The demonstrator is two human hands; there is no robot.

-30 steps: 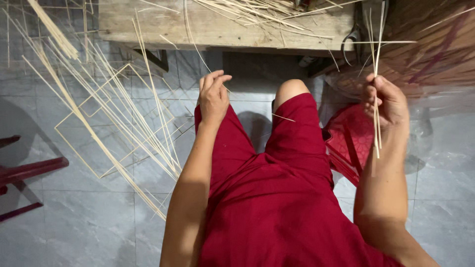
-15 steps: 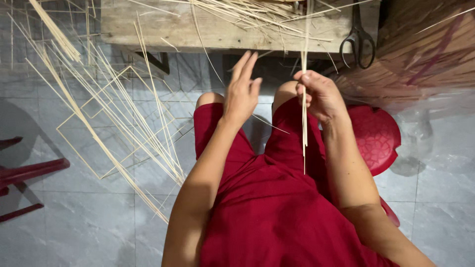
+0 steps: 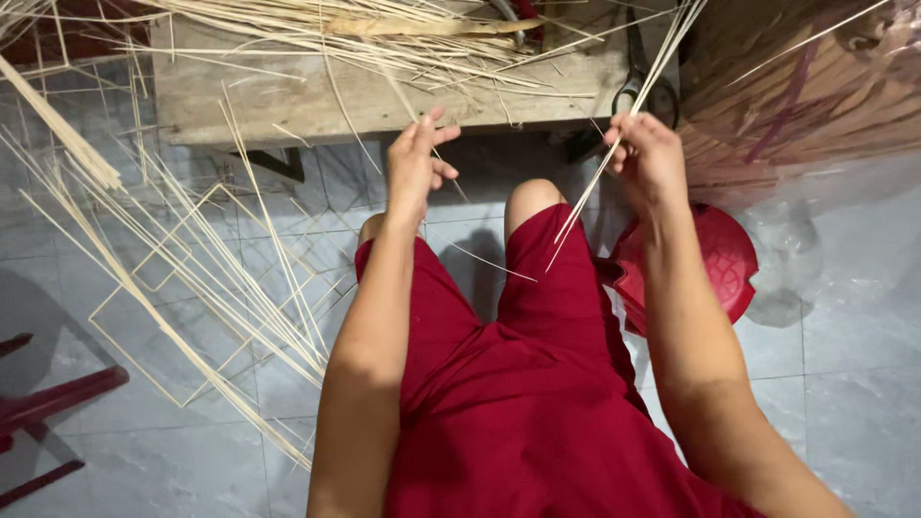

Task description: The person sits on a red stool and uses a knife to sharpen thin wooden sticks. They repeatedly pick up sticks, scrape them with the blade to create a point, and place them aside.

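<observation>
Grey floor tiles (image 3: 844, 317) lie under us, and a low wooden bench (image 3: 317, 101) stands in front of our knees. We take this bench as the landmark. On top of it rests a heap of pale straw strips (image 3: 384, 34), and a pair of scissors (image 3: 638, 82) lies at its right end. Our right hand (image 3: 648, 158), just below the bench's right end, is clamped on a thin bundle of strips (image 3: 628, 125) that slants down toward our red shorts (image 3: 518, 403). Our left hand (image 3: 417, 163), below the bench's front edge, has its fingers loosely apart and holds nothing. Left of the bench, more long strips (image 3: 211, 297) spread over the floor. A red plastic stool (image 3: 715, 264) sits below the bench's right end.
</observation>
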